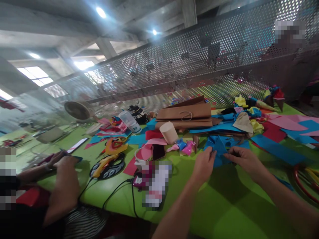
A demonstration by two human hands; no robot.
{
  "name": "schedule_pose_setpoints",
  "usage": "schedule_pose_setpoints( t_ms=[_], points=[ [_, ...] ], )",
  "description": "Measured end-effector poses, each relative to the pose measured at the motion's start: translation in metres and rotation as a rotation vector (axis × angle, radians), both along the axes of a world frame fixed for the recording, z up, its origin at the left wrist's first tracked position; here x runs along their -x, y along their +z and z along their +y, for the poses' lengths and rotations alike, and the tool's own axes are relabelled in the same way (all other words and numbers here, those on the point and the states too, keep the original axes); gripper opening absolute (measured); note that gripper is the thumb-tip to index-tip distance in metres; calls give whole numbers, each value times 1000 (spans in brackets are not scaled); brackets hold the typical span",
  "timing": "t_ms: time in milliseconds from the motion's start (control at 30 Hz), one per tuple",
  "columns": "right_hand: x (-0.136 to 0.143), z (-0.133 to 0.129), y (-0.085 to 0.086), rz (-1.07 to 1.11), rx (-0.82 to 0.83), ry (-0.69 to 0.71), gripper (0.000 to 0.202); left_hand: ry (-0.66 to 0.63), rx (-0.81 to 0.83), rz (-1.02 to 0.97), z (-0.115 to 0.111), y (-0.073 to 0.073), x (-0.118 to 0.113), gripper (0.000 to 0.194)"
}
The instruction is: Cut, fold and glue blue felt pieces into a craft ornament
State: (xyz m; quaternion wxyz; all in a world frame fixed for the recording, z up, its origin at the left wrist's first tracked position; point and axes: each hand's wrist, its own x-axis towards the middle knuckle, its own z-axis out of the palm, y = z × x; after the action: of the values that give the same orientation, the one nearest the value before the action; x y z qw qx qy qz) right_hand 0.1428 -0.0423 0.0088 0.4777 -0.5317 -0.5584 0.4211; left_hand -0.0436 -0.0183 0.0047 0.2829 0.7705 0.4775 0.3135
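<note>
A folded piece of blue paper (218, 151) is held up over the green table, its top edge coming to points. My left hand (204, 161) pinches its left side between thumb and fingers. On its right side my right hand (242, 160) closes on the edge with thumb and forefinger. More blue paper lies just behind it. To the left of my left hand sit small crumpled pieces, one blue and one pink (188, 147), near a beige roll (168, 132).
On the green table (184, 202), a phone (158, 186) and a glue gun (106, 166) on a black holder, with cables, lie left. Brown folded sheets (184, 114) stand at the back; paper strips (279, 149) spread right. A co-worker's hands (63, 159) are far left.
</note>
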Motion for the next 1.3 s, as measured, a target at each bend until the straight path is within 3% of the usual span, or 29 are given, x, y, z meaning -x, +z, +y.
schedule_pose_setpoints(
  t_ms=[167, 533, 700, 900, 1067, 1300],
  points=[
    [-1, 1, -6, 28, 26, -8, 44, 26, -32, -3, -1, 0, -1, 27],
    [6, -3, 4, 162, 162, 54, 48, 28, -122, 66, -4, -5, -3, 23],
    [0, 1, -1, 191, 140, -18, 46, 19, 44, -152, -1, -3, 0, 23],
    [-11, 4, -1, 270, 148, -139, 45, -153, 352, -399, 8, -7, 4, 26],
    [-10, 4, 0, 238, 98, -184, 46, -204, 507, -512, 9, -6, 4, 34],
    [-10, 2, 1, 328, 32, -257, 42, 42, 460, -837, 7, 3, 4, 49]
  ],
)
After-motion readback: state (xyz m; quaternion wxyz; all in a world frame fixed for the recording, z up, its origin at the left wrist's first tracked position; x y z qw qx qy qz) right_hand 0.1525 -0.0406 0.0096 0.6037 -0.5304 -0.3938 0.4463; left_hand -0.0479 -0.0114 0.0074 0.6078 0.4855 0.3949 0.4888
